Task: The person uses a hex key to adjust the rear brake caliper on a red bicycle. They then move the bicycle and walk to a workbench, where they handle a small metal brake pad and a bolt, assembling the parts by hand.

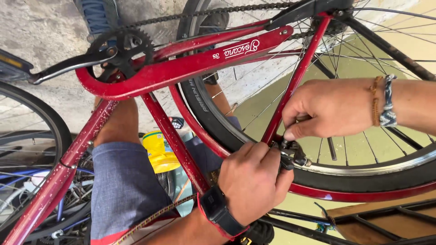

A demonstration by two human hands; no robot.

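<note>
Both hands pinch the small black metal brake part (290, 154) at the silver wheel rim (363, 170) of the upside-down red bike frame (181, 68): left hand (254, 181) below, right hand (327, 109) above.

small black brake caliper (290, 154), at red seat stay's (290, 90) base
</note>
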